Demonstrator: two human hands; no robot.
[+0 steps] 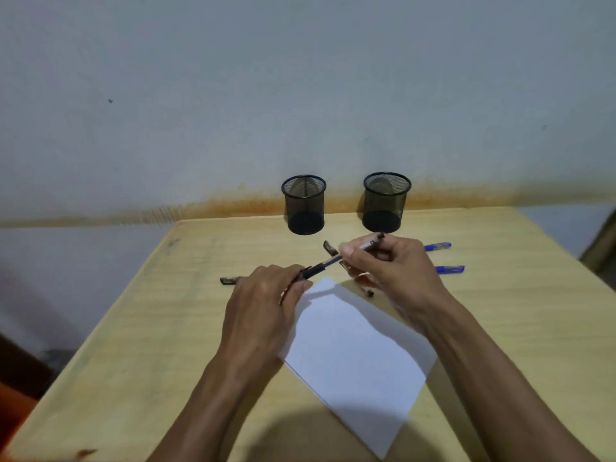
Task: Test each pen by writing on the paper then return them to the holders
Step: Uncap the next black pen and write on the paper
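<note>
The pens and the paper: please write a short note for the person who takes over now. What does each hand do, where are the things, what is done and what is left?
Left hand: grips the cap end of a black pen.
Right hand: grips the same pen by its barrel; it looks like the cap is coming off or going on.
Paper: flat on the table, no writing that I can see.
Both holders: at the back edge, seemingly empty.
Two blue pens lie right of the hands; dark pens lie loose behind them.
Done: apparently nothing returned.
Left: test each pen, put all in the holders.
</note>
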